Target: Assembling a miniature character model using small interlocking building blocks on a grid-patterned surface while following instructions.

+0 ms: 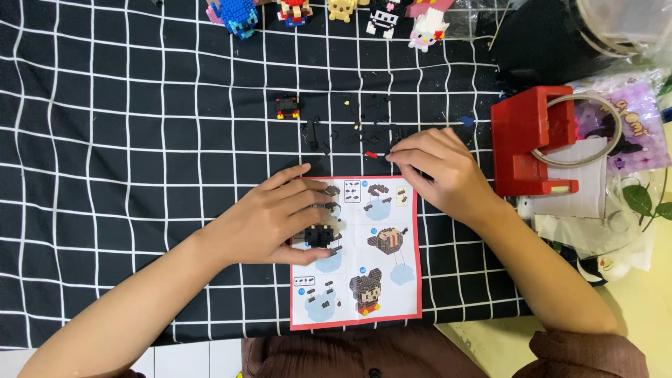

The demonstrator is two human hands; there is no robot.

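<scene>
The left hand (280,217), at the centre of the frame, lies on the instruction sheet (364,252) with its fingers curled around a small black brick assembly (320,236), gripping it from the left against the paper. The right hand (437,171), just right of centre and a little higher, has thumb and forefinger pinched together at the edge of the loose black pieces (357,126). A small red brick (372,155) lies right at those fingertips, but I cannot tell whether it is actually gripped or only touched.

Going by size: the black cloth with the white grid (140,175) covers most of the picture. On it, at the right, stands a red block-shaped holder (528,140) with a clear ring of tape through it. The red-bordered sheet sits at lower centre, printed with step pictures and a finished mouse-eared figure. Along the top edge stand several finished brick figures (336,14), blue, red, yellow and white. Above the sheet, upper centre, a small black-and-red part-build (288,106) sits apart from the scatter.

As I judge it, the build is early to midway. The held assembly is a small black lump, well short of the printed figure, and many bricks lie unused. The assembly rests under the left fingers, well apart from the right hand. The red brick is at the right fingertips, just above the sheet's top edge.
</scene>
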